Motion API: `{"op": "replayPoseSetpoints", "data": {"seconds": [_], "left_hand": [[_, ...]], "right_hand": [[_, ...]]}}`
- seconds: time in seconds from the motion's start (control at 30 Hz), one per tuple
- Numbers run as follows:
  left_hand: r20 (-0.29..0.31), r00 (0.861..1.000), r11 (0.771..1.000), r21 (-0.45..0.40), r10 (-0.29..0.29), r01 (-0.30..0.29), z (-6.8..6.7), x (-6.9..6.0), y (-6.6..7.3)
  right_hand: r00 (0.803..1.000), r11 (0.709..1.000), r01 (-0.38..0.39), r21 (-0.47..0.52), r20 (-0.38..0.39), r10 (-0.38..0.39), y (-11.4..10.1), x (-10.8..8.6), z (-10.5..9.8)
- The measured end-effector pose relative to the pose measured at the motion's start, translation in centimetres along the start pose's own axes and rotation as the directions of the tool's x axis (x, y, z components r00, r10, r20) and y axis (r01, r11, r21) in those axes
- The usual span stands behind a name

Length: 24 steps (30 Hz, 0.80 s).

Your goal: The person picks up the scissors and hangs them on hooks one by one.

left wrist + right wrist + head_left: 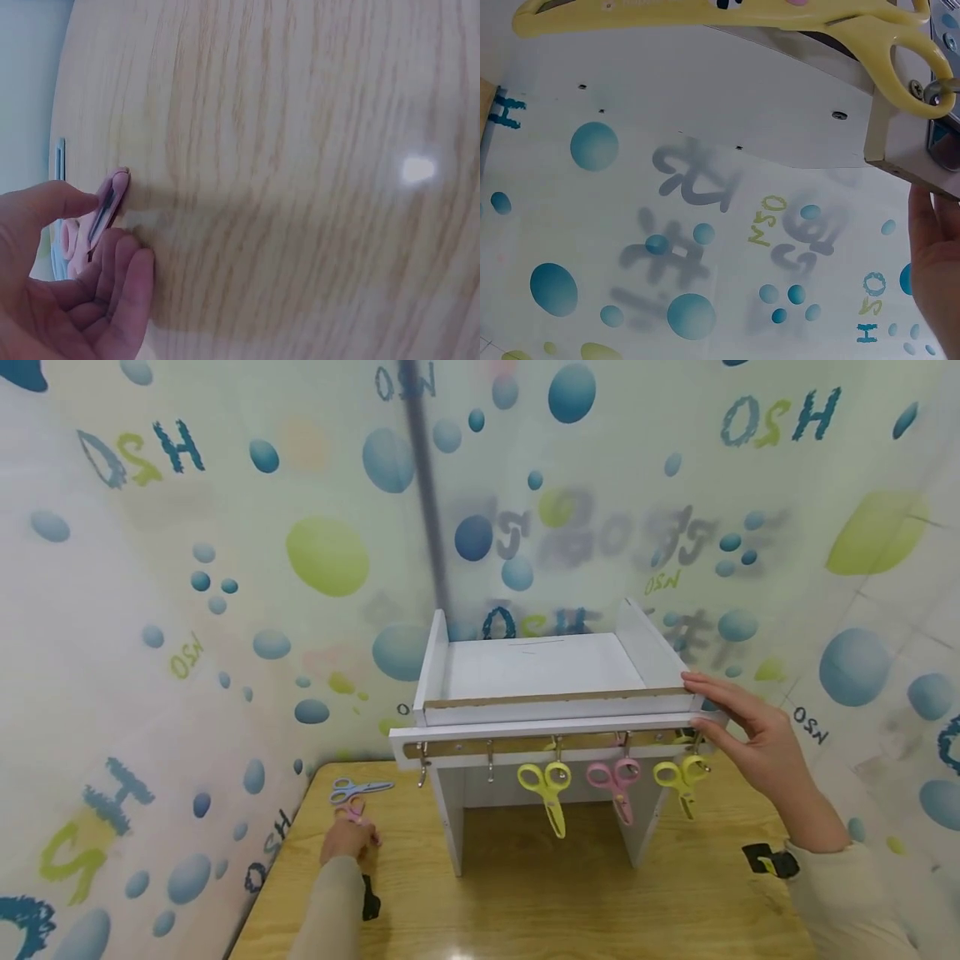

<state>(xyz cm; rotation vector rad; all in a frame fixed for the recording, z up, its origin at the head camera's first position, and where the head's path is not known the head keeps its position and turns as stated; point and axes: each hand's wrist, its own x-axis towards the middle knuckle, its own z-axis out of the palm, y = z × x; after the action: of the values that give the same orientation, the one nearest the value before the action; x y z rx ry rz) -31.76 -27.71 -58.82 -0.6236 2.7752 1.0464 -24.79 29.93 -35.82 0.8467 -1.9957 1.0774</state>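
At the table's left side my left hand (347, 841) pinches a pair of pink scissors (356, 808) lying on the wood. In the left wrist view, thumb and curled fingers flank the blade part of these scissors (105, 210). Just beyond lie blue scissors (362, 789). My right hand (772, 747) grips the right end of a white hook rack (540, 729), fingers on top and thumb at the front. From its hooks hang yellow scissors (553, 797), pink scissors (618, 789) and a second yellow pair (682, 781), which fills the top of the right wrist view.
Two bare hooks, a far left hook (422, 766) and its neighbour (491, 762), hang from the rack. The rack stands on side panels (450, 818) on the wooden table (525, 902). Patterned wall sheets (330, 556) enclose the back and sides.
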Motion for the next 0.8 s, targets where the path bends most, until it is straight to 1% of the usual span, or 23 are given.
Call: {"op": "replayPoseSetpoints", "data": {"seconds": [0.07, 0.13, 0.27, 0.37, 0.63, 0.73, 0.8], "left_hand": [[0.017, 1.0, 1.0, -0.013, 0.005, -0.004, -0.2, -0.3, 0.0], [0.018, 1.0, 1.0, 0.001, 0.012, -0.012, -0.2, -0.5, 0.1], [-0.008, 1.0, 0.999, 0.047, 0.006, -0.006, -0.1, -0.8, 0.3], [-0.019, 1.0, 0.998, 0.064, 0.004, -0.003, 0.1, -0.9, 0.3], [0.001, 0.998, 0.996, 0.053, 0.066, -0.066, -0.1, -1.1, -0.2], [0.008, 0.997, 0.997, 0.029, 0.076, -0.076, -0.2, -1.1, -0.7], [0.001, 0.995, 0.995, 0.011, 0.101, -0.101, -0.1, -1.2, -1.2]], "right_hand": [[1.0, 1.0, -0.001, -0.001, 0.001, 0.001, 0.0, 0.0, 0.0], [1.0, 1.0, 0.0, 0.002, 0.001, 0.0, 0.1, 0.0, 0.0], [1.0, 1.0, 0.001, 0.004, 0.002, -0.001, 0.1, 0.0, 0.0], [1.0, 1.0, -0.003, 0.003, 0.002, 0.003, 0.0, 0.0, 0.1], [1.0, 1.0, -0.003, 0.006, -0.006, 0.004, 0.0, 0.0, 0.2], [1.0, 1.0, 0.0, 0.008, -0.008, 0.0, 0.0, 0.0, 0.2], [1.0, 1.0, -0.001, 0.008, -0.011, 0.001, 0.0, 0.0, 0.2]]}}
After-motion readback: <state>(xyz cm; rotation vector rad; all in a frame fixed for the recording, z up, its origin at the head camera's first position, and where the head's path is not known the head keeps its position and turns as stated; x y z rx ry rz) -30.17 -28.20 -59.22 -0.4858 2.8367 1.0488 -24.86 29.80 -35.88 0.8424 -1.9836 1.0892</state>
